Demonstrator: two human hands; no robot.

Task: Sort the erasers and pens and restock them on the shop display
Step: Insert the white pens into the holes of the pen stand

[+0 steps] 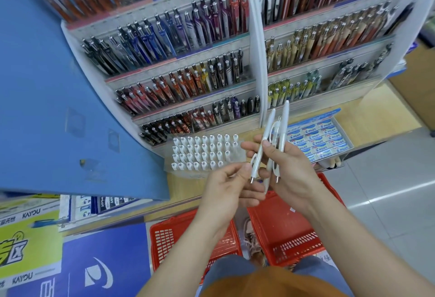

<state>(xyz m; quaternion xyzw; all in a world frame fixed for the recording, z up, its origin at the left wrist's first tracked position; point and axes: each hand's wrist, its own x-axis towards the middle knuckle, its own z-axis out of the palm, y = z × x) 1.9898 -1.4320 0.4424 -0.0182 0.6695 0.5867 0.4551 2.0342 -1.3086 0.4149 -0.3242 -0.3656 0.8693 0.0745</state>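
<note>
My right hand (286, 169) grips a small bunch of white pens (275, 136), their metal tips pointing down toward me. My left hand (226, 188) sits just left of them, thumb and fingertips at the lower end of the leftmost pen; whether it pinches the pen is unclear. Behind the hands a clear tray of white pens (204, 153) stands on the display ledge, caps up. To its right lies a box of blue-and-white Pilot erasers (322, 141).
A tiered pen display (179, 65) with several rows of coloured pens fills the back. A blue panel (58, 98) leans at the left. Two red baskets (289, 228) stand on the floor below my arms. Grey floor tiles lie at the right.
</note>
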